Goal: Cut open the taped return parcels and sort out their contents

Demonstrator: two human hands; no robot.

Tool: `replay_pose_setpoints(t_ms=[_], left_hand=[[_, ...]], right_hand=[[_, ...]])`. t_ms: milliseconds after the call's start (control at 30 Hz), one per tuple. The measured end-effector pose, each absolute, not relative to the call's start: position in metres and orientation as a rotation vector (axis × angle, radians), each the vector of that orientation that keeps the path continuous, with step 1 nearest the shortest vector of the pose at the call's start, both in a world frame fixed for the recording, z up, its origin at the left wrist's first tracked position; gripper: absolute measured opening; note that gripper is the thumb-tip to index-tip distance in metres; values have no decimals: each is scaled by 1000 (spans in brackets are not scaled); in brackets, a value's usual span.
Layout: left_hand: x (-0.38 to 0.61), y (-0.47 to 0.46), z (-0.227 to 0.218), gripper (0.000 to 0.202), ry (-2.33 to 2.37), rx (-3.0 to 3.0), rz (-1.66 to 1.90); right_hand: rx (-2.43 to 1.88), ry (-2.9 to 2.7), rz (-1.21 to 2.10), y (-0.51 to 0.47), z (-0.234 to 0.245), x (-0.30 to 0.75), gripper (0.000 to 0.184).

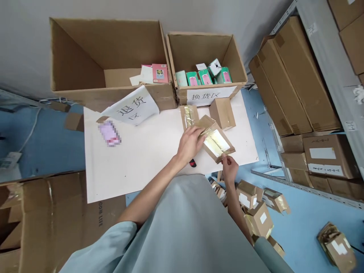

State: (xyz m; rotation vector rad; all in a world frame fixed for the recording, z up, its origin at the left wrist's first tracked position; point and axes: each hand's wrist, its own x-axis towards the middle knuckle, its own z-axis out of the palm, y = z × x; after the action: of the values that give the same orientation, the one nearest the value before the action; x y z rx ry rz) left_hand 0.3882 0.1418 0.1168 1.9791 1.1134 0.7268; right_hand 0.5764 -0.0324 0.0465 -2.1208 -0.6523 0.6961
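A small taped cardboard parcel (216, 142) with a white label lies tilted on the white table top (136, 159). My left hand (190, 143) grips its left end, fingers curled over the top. My right hand (229, 167) pinches the parcel's near right corner, at the tape edge. A red and black object (192, 163), partly hidden under my left wrist, lies on the table just below the parcel.
Two more small parcels (222, 113) stand behind it. Two open cartons (113, 60) with paper signs sit at the table's back, the right carton (204, 64) holding green and pink boxes. Several small parcels (256, 212) lie on the blue floor; flat cartons (292, 83) lean at right.
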Motion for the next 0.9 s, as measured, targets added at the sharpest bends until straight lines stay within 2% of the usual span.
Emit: replay_pose_setpoints(t_ms=[100,200,367,567,900], left_hand=[[322,114,116,40,1228,1817,761],[251,87,95,40,1375,1655,742],[148,46,36,36,1608,1372,696],[79,12,-20,32,1731,1093,658],[56,-18,-51,66,1543,865,681]], right_hand=[[-2203,-826,607,-35,71,551,62],[-2216,-1018,645,-23,73,513,59],[-2182,-1312,793,1,40,435,41],[-2152,-1449,996,4,-8,367,36],[-2132,-1163,1160,-36,-37,381,39]])
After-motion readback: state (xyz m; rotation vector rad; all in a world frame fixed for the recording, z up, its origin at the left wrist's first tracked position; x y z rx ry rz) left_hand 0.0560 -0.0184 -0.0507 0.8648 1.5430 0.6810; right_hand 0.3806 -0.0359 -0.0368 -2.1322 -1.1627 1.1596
